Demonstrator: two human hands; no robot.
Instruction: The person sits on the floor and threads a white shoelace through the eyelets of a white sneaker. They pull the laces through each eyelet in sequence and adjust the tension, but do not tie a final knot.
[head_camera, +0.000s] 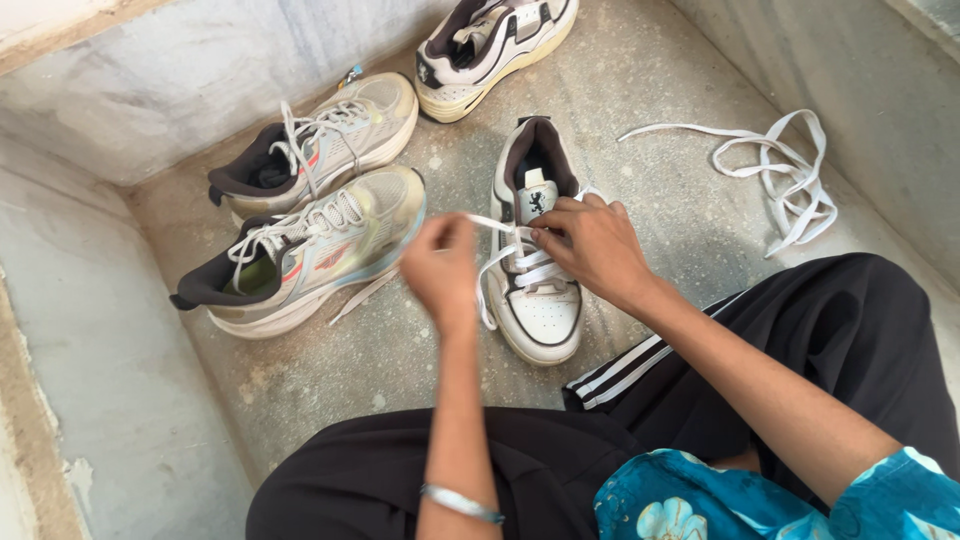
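Left hand nearest camera, pinching white lace, pulled taut. Right hand pinches lace at eyelets of white shoe, upright on floor. Lace judged soft, light, limp: take near tip. Shoe light, semi-stiff: steady at collar. Grey pair beside.

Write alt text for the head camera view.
A person's left hand and right hand thread a white lace through a white sneaker on a concrete floor. Three other shoes and a loose lace lie nearby.
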